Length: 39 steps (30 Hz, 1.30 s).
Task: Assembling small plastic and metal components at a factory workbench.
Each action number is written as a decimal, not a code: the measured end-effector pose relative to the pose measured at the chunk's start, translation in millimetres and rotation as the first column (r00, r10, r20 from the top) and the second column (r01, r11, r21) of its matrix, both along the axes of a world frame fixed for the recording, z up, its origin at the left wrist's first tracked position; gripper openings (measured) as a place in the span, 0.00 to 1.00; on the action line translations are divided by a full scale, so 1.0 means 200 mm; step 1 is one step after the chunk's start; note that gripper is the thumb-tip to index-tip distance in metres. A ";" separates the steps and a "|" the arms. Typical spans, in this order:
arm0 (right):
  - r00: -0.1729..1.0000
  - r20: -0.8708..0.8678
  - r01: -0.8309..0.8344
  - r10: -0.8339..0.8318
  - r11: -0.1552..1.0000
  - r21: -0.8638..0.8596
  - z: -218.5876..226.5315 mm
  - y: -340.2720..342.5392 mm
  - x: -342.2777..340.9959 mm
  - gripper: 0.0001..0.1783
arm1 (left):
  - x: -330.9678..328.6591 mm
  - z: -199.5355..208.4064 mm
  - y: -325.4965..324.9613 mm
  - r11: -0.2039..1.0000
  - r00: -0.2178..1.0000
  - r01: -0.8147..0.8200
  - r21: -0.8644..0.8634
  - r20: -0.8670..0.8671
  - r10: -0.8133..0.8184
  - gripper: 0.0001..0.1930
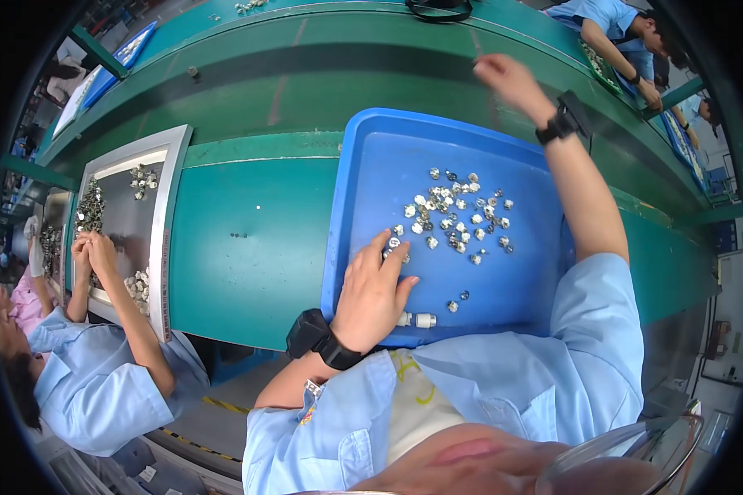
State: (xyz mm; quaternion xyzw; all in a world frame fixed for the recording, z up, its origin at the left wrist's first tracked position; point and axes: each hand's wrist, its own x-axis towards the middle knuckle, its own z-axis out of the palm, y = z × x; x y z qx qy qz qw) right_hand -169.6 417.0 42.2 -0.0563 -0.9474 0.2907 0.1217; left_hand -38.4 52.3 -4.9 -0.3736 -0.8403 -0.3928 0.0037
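My left hand (367, 297) rests at the near left of a blue plastic tray (355, 148), fingers spread and thumb apart. A small round white part (395, 242) sits between its fingertips. Many small white and metallic parts (454, 210) lie loose in the tray's middle. Two white and silver cylindrical pieces (423, 320) lie by its near wall. My right hand (512, 82) is raised past the tray's far right corner, above the green bench. Its fingers are drawn together, and anything between them is too small to make out. Both wrists wear black devices.
On the left, a co-worker's hands (95, 252) handle parts over a metal-framed tray (173, 181). Another person (619, 41) works at the far right. A green ledge (248, 82) runs behind the tray; a small cylinder (193, 73) and a black strap (439, 11) lie there.
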 end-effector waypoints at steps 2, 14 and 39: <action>0.945 0.099 -0.317 0.312 0.948 0.043 0.02 -0.30 0.27 0.15 | 0.00 -0.01 -0.01 0.998 0.998 0.049 -0.042 -0.048 -0.051 0.17; 0.845 0.148 -0.534 0.514 0.829 0.168 -0.17 -0.82 0.83 0.11 | 0.03 -0.05 0.00 0.984 0.988 0.038 -0.173 -0.140 -0.062 0.08; 0.966 -0.071 -0.237 0.249 0.742 -0.627 -0.18 -0.82 1.01 0.11 | 0.05 0.02 -0.10 0.979 0.990 -0.065 -0.193 -0.135 0.039 0.13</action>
